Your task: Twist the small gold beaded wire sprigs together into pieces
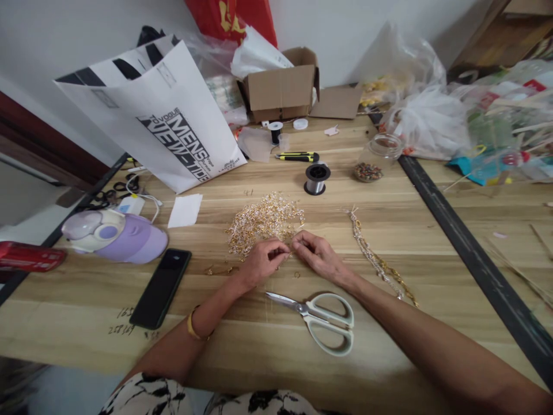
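Observation:
My left hand (264, 260) and my right hand (316, 252) meet at the near edge of a pile of small gold and clear beads (265, 222). Thumb and forefinger are pinched together on each hand. What sits between the fingertips is too small to make out. A small gold ring (297, 275) lies just below my right hand. Nearer to me rest scissors (317, 317) with pale handles, their blades pointing left. Right of my right hand, strands of beads (380, 262), silvery and gold, lie along the table.
Behind the pile stand a wire spool (317, 180), a yellow-black utility knife (298, 157) and a jar of dark beads (369, 170). At left are a phone (162, 288), a purple bottle (116, 236) and a white paper bag (159, 127). A cardboard box (280, 92) is at the back.

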Motion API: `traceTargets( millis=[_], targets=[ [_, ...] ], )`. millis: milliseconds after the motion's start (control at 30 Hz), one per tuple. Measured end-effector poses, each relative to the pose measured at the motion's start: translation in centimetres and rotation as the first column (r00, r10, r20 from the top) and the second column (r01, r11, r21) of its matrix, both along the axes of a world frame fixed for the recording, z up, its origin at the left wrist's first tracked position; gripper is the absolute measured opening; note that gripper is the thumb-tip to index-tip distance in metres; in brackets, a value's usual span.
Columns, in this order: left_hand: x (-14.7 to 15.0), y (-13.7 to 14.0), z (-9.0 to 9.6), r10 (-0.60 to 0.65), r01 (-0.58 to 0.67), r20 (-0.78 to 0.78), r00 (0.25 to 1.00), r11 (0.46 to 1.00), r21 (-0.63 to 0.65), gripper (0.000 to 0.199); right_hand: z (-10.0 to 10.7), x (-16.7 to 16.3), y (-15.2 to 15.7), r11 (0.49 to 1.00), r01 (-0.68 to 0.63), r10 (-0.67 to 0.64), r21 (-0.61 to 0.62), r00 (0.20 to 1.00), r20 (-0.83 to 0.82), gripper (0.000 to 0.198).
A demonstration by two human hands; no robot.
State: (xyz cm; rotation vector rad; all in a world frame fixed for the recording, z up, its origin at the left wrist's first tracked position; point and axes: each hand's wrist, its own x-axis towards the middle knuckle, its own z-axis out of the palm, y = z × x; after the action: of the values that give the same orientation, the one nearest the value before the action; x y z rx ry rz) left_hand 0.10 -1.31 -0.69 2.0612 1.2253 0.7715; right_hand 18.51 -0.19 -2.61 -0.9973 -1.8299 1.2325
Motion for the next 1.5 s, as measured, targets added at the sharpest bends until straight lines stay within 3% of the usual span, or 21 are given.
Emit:
traceTargets(
  millis=[433,933,1500],
  targets=[
    [-0.2,0.0,0.1,0.026,-0.026,0.034,0.999,1.0,0.001,0.008,0.2,-0.1,-0.1,0.999,-0.013,0.014,-0.047,0.999,0.03,0.019],
    [-0.5,0.3,0.3,0.049,-0.049,0.002,0.999,0.998,0.036,0.009,-0.1,0.0,-0.1,0.999,-0.034,0.035,-0.016,0.998,0.05,0.017],
    [-0.4,-0.1,-1.2,-0.094,0.145,-0.276,0.957,0.974,0.172,0.013,0.2,0.1,-0.2,0.998,-0.053,0.052,-0.021,0.999,-0.014,0.015]
  ],
)
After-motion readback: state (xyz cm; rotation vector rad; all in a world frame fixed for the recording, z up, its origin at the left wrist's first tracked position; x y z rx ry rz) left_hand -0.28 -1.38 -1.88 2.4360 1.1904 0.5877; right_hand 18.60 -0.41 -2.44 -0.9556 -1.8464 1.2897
